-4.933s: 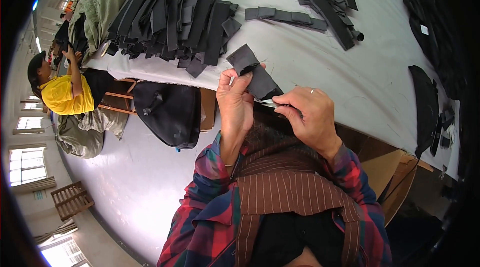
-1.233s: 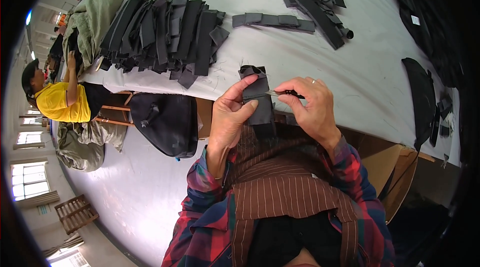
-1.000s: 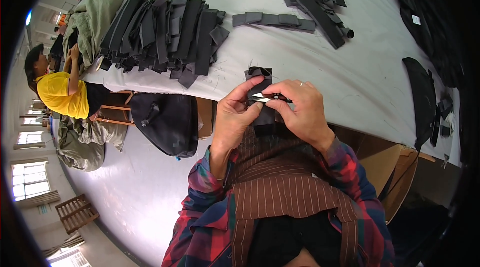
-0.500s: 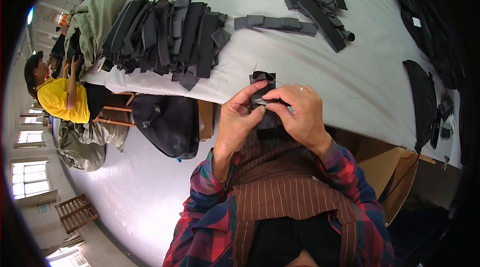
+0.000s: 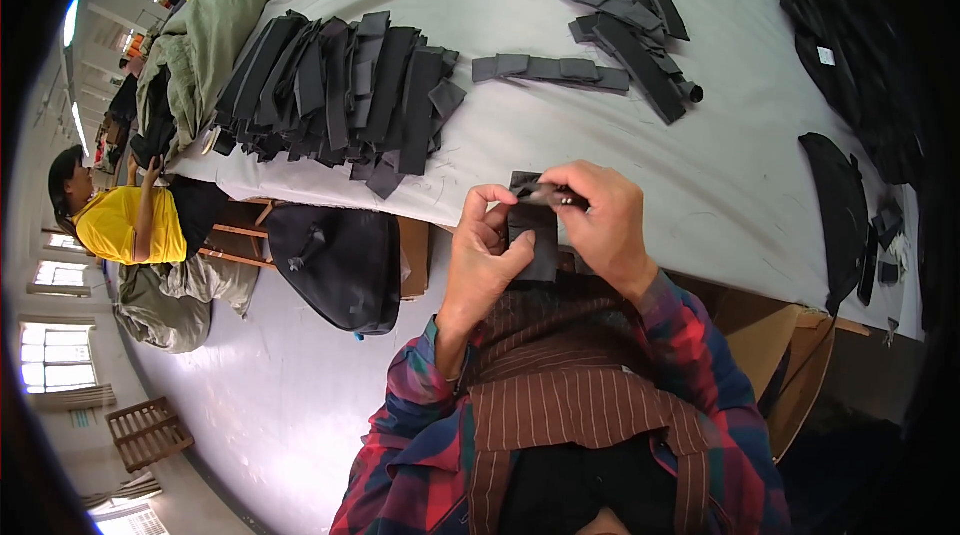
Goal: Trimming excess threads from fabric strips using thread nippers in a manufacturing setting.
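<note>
At the table's near edge I hold a dark grey fabric strip [image 5: 535,253] in front of me. My left hand [image 5: 483,243] pinches its left side, the thumb lying on top of the cloth. My right hand [image 5: 607,218] is closed around a small pair of thread snips [image 5: 548,196], partly smeared by motion. Their grey metal end lies across the upper part of the strip, close to my left index finger. The fingers of my right hand hide most of the snips' handle. Beyond my hands a separate folded grey strip [image 5: 550,73] lies flat on the table.
A thick heap of dark strips [image 5: 335,90] lies at the left of the white-covered table [image 5: 720,165]; a smaller pile [image 5: 640,30] sits far right. Black bags [image 5: 835,205] line the right edge. Below stands a cardboard box [image 5: 790,365]. A person in yellow [image 5: 130,220] works at left.
The strip now lies flatter, showing more of its surface below my fingers. My right hand has moved slightly up, bringing the snips over the strip's upper part; my left fingers have shifted down.
</note>
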Demonstrator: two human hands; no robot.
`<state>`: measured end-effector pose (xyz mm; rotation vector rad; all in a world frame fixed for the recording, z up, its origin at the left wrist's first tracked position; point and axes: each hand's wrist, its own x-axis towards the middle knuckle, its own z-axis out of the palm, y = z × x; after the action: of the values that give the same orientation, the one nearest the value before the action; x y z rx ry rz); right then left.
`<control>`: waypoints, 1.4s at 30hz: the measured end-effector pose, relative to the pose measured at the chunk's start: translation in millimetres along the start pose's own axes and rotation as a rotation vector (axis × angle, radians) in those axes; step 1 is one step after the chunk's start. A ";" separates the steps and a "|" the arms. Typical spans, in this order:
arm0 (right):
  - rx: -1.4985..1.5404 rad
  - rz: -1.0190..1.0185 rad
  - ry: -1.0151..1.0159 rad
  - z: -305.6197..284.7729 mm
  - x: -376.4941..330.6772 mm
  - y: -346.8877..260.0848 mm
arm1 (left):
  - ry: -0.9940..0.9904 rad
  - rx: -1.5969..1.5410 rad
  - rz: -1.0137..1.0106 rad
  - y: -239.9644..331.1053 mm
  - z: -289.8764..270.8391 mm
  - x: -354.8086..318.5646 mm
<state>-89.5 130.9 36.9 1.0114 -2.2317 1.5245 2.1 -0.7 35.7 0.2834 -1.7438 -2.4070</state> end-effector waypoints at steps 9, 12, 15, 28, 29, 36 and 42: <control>0.359 0.389 0.062 -5.7 17.9 9.2 | -0.022 0.144 -0.011 6.8 4.6 3.2; 0.365 0.371 0.048 -6.5 15.4 4.2 | 0.042 0.157 -0.061 -0.7 -1.4 9.3; 0.328 0.237 -0.008 -6.0 3.0 -3.8 | 0.101 0.181 -0.017 -6.5 -8.5 17.4; 0.164 0.062 -0.094 -4.5 -7.5 2.4 | 0.158 -0.104 -0.052 8.3 1.2 16.4; 0.165 0.066 -0.102 -4.8 -6.9 1.8 | 0.168 -0.083 -0.056 6.8 1.6 17.5; 0.639 0.337 -0.231 -16.2 -12.7 7.1 | 0.209 0.076 0.158 9.6 3.1 9.6; 0.446 0.201 -0.147 -35.0 8.3 -11.6 | 0.226 0.306 0.416 13.5 -4.1 9.9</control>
<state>-93.7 156.4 64.5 1.0669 -2.1916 2.1700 -6.4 -11.0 46.6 0.1936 -1.8436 -1.7540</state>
